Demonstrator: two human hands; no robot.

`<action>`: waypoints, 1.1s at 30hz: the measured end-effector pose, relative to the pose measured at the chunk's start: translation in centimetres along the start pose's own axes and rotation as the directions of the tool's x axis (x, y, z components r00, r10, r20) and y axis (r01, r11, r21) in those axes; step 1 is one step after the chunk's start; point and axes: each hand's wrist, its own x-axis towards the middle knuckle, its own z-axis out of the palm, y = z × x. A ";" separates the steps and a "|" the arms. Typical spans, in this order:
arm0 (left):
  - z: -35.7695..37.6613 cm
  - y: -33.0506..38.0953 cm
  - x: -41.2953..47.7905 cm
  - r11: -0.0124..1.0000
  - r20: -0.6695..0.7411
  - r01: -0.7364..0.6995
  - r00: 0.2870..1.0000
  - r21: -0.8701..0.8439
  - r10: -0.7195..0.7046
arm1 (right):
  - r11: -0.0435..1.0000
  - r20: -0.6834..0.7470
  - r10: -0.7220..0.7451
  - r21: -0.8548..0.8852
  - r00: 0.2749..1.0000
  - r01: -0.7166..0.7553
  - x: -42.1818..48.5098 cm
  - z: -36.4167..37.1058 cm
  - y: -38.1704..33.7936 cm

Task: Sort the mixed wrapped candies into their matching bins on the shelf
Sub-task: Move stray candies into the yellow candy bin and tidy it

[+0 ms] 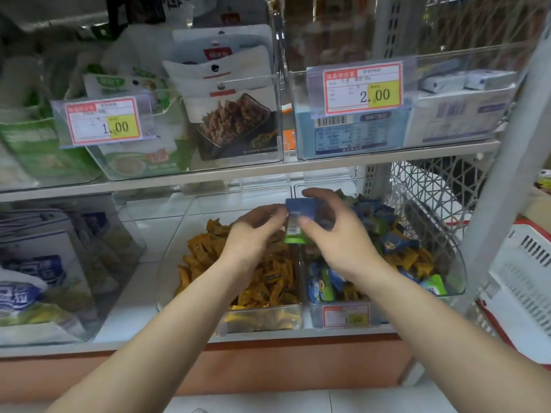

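— Forearms first: my left forearm (167, 332) and right forearm (417, 308) run up from the bottom edge to the lower shelf (143, 293). Both hands meet over the divide between two clear bins.

— What have you got hold of?

— My left hand (253, 234) and right hand (340, 236) both pinch one small clutch of candies (298, 222), with a blue candy (301, 207) on top and a green candy (293, 236) under it. My right thumb is on the front and the forefinger arches over the top. My left fingertips curl against the left edge. The clutch hangs above both piles, touching neither.

— Where does it go?

— I'd judge the right bin (456, 263), since blue and green wrappers are heaped there. The left bin (259, 318) looks to be all orange candies (262, 281), though orange strays (417, 260) sit in the right one too.

— How would you play it?

— I'd pass the clutch fully to one hand before the other lets go, because slick wrappers pinched from two sides could squirt out onto the orange pile. Then I'd lower it onto the blue-green heap rather than drop it, with my wrist off the shared wall. If blue and green need separate bins, I can't tell from here which is which.
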 end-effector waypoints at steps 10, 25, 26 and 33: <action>-7.7 -4.9 1.7 0.583 0.016 -0.090 0.991 0.807 0.131 | 0.565 0.014 0.017 -0.825 1.000 0.002 2.7 -4.2 6.6; -5.5 -5.6 10.2 0.239 0.300 -0.240 0.917 0.941 -0.263 | 0.607 0.086 0.048 -0.793 0.995 0.039 3.8 -2.4 5.1; -5.8 -5.7 10.7 0.219 0.302 -0.245 0.912 0.944 -0.279 | 0.630 0.140 0.018 -0.771 0.990 0.097 3.6 -1.7 4.5; -11.9 -4.6 12.5 0.166 0.185 -0.167 0.977 0.972 -0.104 | 0.598 0.394 0.127 -0.763 0.910 0.247 2.2 1.7 5.0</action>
